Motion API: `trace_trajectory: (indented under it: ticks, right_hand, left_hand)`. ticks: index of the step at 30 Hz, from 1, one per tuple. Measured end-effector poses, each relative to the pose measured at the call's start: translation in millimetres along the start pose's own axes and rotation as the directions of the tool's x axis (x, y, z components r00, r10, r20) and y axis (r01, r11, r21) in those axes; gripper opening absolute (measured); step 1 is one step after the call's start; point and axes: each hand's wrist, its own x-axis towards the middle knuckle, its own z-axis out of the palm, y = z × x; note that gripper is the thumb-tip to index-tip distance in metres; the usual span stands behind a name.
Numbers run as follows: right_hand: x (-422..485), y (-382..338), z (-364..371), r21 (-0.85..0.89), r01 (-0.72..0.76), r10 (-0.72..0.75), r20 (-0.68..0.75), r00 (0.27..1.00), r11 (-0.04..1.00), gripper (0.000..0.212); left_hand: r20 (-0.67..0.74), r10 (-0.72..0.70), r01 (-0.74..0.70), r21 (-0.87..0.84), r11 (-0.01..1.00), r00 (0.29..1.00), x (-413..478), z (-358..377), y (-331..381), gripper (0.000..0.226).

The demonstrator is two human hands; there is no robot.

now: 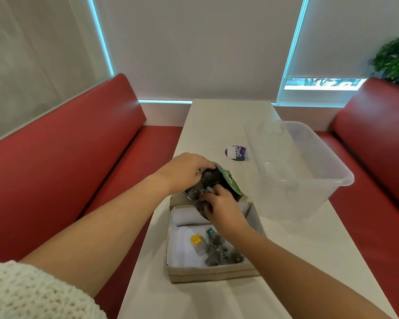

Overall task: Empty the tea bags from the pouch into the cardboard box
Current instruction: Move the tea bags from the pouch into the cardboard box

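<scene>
Tea bags point(217, 250) already lay in a loose heap in the near compartment of the cardboard box point(213, 273), toward its five o'clock corner, one with a yellow tag point(196, 240) at the heap's nine o'clock side. So the emptying was under way but not done. The green pouch point(232, 184) hung tilted over the box's twelve o'clock end, its mouth turned toward the person and dark with more bags point(194, 192) inside; how many were left could not be told.

The hands were close together at the pouch. The left hand point(186, 172) gripped the pouch's upper rim from ten o'clock, holding the mouth wide. The right hand point(224, 207) reached in from five o'clock with its fingers curled among the bags at the mouth, seemingly clutching some to draw them out.

What remained, by this view, was to pull or shake out the rest and drop them into the box.

On the white table point(217, 118), a clear plastic bin point(313, 178) stood at the box's two o'clock, and a small purple-labelled packet point(236, 153) lay at its twelve o'clock.
</scene>
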Motion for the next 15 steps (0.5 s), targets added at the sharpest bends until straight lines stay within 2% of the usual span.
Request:
trace_trajectory:
  ticks: [6,12,15]
  right_hand:
    - [-37.2,6.0,-25.9,0.111,0.107,-0.104,-0.039,0.994,0.988,0.031]
    - [-71.4,20.4,-42.2,0.061,0.19,-0.196,0.131,0.972,0.98,0.029]
    - [-78.7,29.2,-45.5,0.017,0.136,-0.136,0.255,0.957,0.991,0.028]
  left_hand:
    - [-0.009,0.008,-0.008,0.01,1.0,1.0,0.4,-0.5,2.4,0.048]
    - [0.0,0.005,-0.005,0.007,1.0,1.0,1.8,-0.2,3.3,0.049]
    - [-0.004,0.0,0.0,0.013,1.0,1.0,0.8,0.7,2.4,0.049]
